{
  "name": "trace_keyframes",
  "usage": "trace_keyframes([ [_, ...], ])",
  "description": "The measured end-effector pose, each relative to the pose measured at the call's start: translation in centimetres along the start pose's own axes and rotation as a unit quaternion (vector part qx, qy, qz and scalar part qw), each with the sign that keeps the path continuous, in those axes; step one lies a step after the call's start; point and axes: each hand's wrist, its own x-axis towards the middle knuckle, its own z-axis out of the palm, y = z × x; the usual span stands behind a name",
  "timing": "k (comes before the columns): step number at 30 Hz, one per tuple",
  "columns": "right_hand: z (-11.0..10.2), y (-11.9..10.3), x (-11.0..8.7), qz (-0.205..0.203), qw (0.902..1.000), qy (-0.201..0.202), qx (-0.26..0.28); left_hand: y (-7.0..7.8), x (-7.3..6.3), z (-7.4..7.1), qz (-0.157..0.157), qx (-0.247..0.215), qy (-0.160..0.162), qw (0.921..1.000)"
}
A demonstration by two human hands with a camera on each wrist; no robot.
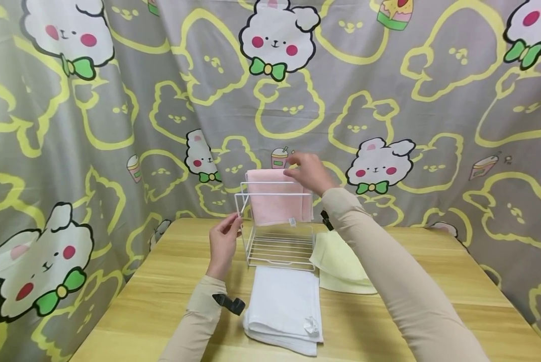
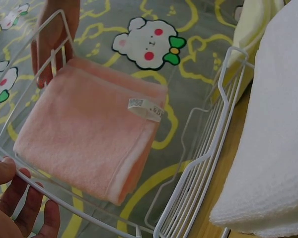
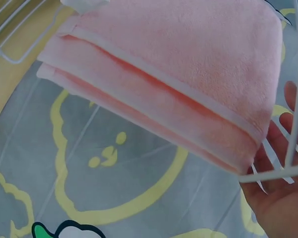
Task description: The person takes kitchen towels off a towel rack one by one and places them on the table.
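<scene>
A folded pink towel (image 1: 275, 198) hangs over a bar of the white wire rack (image 1: 279, 251), its tag low on the front. My left hand (image 1: 224, 241) holds the rack's left upright, with thumb and fingers around the wire in the left wrist view. At the rack's top right, my right hand (image 1: 311, 172) is at the towel's upper edge. Its fingers (image 3: 275, 148) look loosely extended beside the towel's folded corner in the right wrist view; contact there is hard to tell.
In front of the rack lies a folded white towel stack (image 1: 284, 306) on the wooden table (image 1: 162, 291). Pale yellow cloth (image 1: 340, 261) lies to the rack's right, partly behind my right forearm. A patterned grey curtain (image 1: 234, 115) hangs behind the table.
</scene>
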Motion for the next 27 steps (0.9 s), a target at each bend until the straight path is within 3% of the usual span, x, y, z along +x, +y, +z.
trace_keyframes([
  [19, 1.0, 0.2, 0.2, 0.027, 0.9991, -0.022, -0.025, 0.3, -0.3, -0.1, -0.001, -0.006, 0.004, 1.0000],
  [27, 1.2, 0.5, -0.1, 0.030, 0.9993, 0.008, -0.021, 0.1, -0.3, 0.1, 0.001, -0.002, 0.000, 1.0000],
])
